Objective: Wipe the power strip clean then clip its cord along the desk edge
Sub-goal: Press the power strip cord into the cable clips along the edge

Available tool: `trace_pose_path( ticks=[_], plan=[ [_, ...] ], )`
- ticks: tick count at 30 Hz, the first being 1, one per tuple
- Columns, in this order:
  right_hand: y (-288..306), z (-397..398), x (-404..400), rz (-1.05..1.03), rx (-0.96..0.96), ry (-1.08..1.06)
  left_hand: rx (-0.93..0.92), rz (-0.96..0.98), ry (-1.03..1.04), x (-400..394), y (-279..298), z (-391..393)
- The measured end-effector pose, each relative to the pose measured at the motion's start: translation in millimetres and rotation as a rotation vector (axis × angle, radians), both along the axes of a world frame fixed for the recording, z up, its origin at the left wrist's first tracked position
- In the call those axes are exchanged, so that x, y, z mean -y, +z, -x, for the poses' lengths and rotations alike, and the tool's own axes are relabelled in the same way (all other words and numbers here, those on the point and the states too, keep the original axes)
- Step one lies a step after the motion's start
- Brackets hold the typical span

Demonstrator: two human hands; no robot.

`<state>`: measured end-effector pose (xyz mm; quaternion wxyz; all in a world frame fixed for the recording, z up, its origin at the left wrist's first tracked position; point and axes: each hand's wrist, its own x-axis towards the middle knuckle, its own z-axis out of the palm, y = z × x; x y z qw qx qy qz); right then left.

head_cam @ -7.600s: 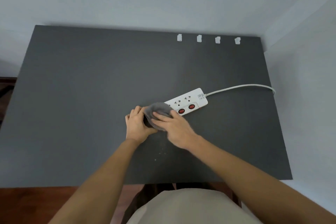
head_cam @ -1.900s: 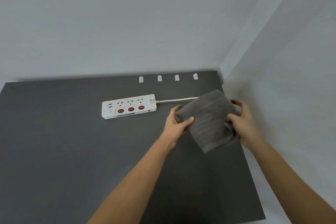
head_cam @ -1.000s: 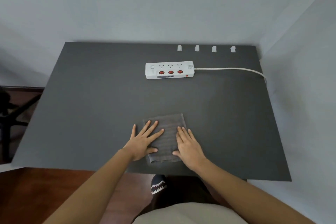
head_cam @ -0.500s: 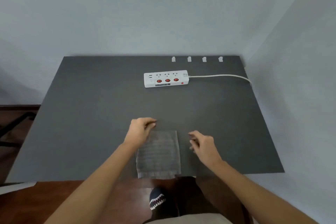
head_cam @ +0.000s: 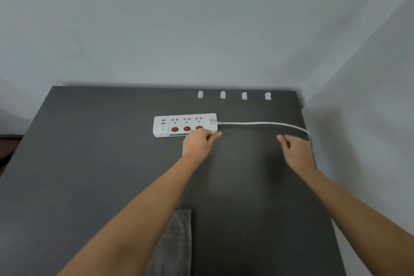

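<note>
The white power strip (head_cam: 179,124) with three red switches lies flat at the back middle of the dark desk (head_cam: 89,175). Its white cord (head_cam: 264,123) runs right and bends down over the desk's right edge. My left hand (head_cam: 197,142) lies over the strip's front right corner, thumb pointing toward the cord's exit, and holds nothing. My right hand (head_cam: 295,152) hovers just below the cord's bend near the right edge, fingers loosely curled and empty. Several white cord clips (head_cam: 233,95) stand in a row along the back edge.
The grey cloth (head_cam: 177,242) lies flat near the front edge, partly hidden under my left forearm. A wall stands behind the desk and another close along its right side.
Both hands have left the cloth and reached forward, the left to the strip's right end, the right toward the cord's bend. My view has tilted up and moved closer to the back.
</note>
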<state>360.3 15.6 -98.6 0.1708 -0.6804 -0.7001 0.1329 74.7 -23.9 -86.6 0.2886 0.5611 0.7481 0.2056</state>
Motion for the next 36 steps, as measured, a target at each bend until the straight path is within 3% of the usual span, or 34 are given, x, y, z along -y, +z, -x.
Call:
trace_pose_path(
  ticks=[3,6,11,15,21,26,36],
  plan=[
    [-10,-24,-56,0.029,0.186,0.015,0.004,-0.13,-0.084,-37,-6,-35],
    [-24,-48,-104,0.086,0.3,0.069,0.067,-0.113,-0.251,-78,-20,-74],
    [-33,-44,-144,0.209,0.135,0.267,0.049,-0.121,-0.295,-131,-43,-103],
    [-39,-7,-169,0.213,0.06,0.41,-0.074,-0.132,-0.165,-156,-66,-62],
    [-39,62,-207,0.265,-0.039,0.535,-0.085,-0.17,-0.046,-175,-80,23],
    [-29,122,-239,0.193,-0.295,0.437,-0.055,-0.192,-0.012,-207,-78,66],
    [-54,217,-299,0.195,-0.024,0.602,-0.038,-0.277,0.056,-256,-95,89]
  ],
)
